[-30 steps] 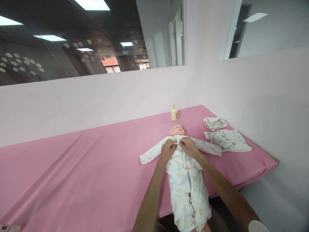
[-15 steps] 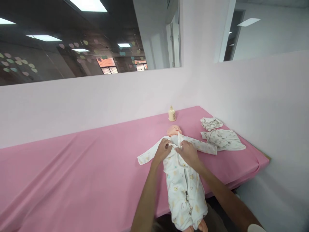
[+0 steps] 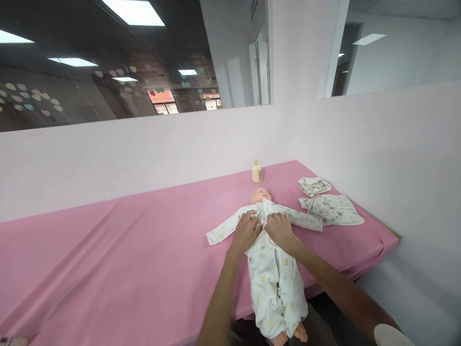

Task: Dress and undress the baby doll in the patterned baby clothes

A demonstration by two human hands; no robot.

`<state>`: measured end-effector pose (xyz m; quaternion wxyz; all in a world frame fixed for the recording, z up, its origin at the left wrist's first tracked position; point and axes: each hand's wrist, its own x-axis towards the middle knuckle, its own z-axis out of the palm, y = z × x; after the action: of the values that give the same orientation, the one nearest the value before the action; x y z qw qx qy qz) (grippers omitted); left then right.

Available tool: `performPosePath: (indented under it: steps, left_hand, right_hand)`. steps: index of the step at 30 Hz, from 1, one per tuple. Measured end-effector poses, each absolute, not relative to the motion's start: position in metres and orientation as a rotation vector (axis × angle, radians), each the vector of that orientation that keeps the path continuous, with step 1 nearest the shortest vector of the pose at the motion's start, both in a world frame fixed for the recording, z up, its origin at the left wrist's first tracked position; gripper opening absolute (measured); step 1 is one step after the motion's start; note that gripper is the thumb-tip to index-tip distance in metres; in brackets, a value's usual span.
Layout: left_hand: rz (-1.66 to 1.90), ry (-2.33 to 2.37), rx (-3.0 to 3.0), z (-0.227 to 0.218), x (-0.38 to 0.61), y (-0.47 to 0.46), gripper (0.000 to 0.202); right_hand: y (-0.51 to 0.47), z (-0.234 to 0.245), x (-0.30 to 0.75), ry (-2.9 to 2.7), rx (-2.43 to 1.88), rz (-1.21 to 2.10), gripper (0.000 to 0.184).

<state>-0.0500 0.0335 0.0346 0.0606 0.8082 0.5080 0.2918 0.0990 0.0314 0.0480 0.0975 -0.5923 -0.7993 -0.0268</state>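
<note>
A baby doll (image 3: pixel 260 195) lies face up near the table's front edge, its bare feet toward me. It wears a white printed romper (image 3: pixel 262 274) with long sleeves spread to both sides. My left hand (image 3: pixel 247 229) pinches the romper's front edge at the chest. Opposite it, my right hand (image 3: pixel 279 229) has its fingers closed on the other edge of the romper's front. The two hands are close together, a small gap between them. Below them the front parts along the middle and between the legs. My fingertips hide part of the cloth.
A cream pump bottle (image 3: pixel 257 173) stands behind the doll's head. To the right lie a folded printed cloth (image 3: pixel 314 186) and a printed baby garment (image 3: pixel 336 210). The pink-covered table (image 3: pixel 126 269) meets white walls at the back and right.
Both hands have moved slightly down the chest, and their fingers have closed further on the romper's front edges. The view has tilted up a little.
</note>
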Motion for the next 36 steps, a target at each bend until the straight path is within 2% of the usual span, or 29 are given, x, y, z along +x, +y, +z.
performPosePath:
  steps: [5,7,9,15,25,29,33,36]
  left_hand:
    - [0.903,1.584,2.531,0.032,-0.043,0.030,0.012]
    - [0.905,1.573,2.567,0.029,-0.039,0.029,0.016]
    - [0.932,1.540,2.565,0.027,-0.036,0.027,0.021]
    - [1.084,1.386,2.327,0.027,-0.039,0.023,0.026]
    - [1.075,1.335,2.130,0.034,-0.040,0.022,0.029]
    - [1.073,1.474,2.100,0.030,-0.030,0.016,0.027]
    - [1.087,1.675,2.096,0.024,-0.014,0.006,0.031]
    - [1.104,1.682,2.109,0.024,-0.012,0.004,0.031]
  right_hand:
    - [0.036,0.049,0.103,-2.391,-1.707,-0.096,0.017]
    - [0.040,0.049,0.107,-2.310,-1.715,0.060,0.014]
    - [0.044,0.048,0.114,-2.214,-1.679,0.277,0.019]
    - [0.047,0.044,0.134,-2.138,-1.286,0.730,0.023]
    - [0.040,0.043,0.132,-2.231,-1.280,0.516,0.026]
    - [0.039,0.032,0.127,-2.197,-1.338,0.400,0.026]
    - [0.037,0.025,0.124,-2.102,-1.370,0.434,0.028]
    - [0.037,0.026,0.127,-1.978,-1.354,0.479,0.023]
